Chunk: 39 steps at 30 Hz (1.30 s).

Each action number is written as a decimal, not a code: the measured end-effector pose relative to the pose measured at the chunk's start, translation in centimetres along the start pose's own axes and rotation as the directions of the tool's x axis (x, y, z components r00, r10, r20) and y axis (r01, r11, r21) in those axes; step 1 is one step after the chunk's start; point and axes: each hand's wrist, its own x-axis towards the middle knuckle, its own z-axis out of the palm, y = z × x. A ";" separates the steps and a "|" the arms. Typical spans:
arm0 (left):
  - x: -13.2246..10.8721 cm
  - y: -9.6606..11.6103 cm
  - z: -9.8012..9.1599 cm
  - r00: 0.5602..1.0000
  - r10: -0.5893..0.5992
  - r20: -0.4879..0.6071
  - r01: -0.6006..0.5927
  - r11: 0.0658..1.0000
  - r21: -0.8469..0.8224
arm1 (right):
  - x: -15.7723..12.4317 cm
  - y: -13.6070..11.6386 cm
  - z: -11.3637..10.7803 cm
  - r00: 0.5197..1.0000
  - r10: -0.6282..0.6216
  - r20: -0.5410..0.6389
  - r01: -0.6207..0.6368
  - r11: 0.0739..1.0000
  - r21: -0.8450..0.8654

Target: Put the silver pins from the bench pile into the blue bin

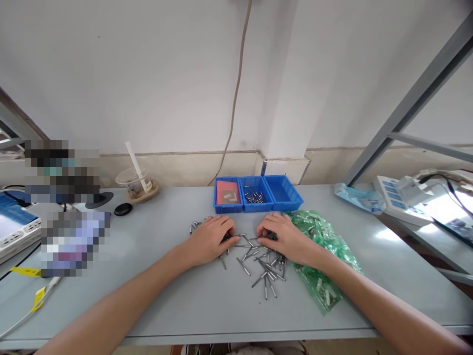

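Note:
A loose pile of small metal pins [271,268], each with a thin shank and a thicker sleeve, is spread over the grey table between my hands. My left hand [212,239] is closed, its fingers curled round a few pins, and more pins stick out behind and below it. Opposite it, my right hand [283,239] is also closed, with a pin's thin end showing at its thumb and fingertips. The curled fingers partly hide what each hand holds. Beside my right wrist lies a green plastic bag [321,236] with metal parts inside.
Behind my hands stand three joined blue bins: the left bin [221,209] holds a red packet, the middle bin [258,207] metal pins. A lidded cup with a straw [135,180], a black round lid [123,209] and a power strip [397,197] sit farther out.

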 end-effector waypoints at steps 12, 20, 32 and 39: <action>0.0 0.0 -0.1 1.000 0.010 -0.005 -0.010 1.000 -0.008 | 0.0 -0.3 -0.1 0.987 0.068 -0.147 -0.050 0.991 0.121; 0.0 0.2 -0.3 1.000 0.006 -0.005 -0.006 1.000 -0.012 | 0.4 0.8 0.1 0.946 0.184 -0.266 -0.104 0.952 0.290; 0.1 0.3 -0.4 1.000 -0.024 0.010 0.025 0.998 -0.050 | 0.4 0.4 0.0 0.928 0.239 -0.287 -0.140 0.935 0.325; -0.2 0.5 -0.8 0.996 0.080 0.032 -0.078 0.996 -0.051 | 0.3 0.4 0.0 0.930 0.244 -0.276 -0.142 0.928 0.343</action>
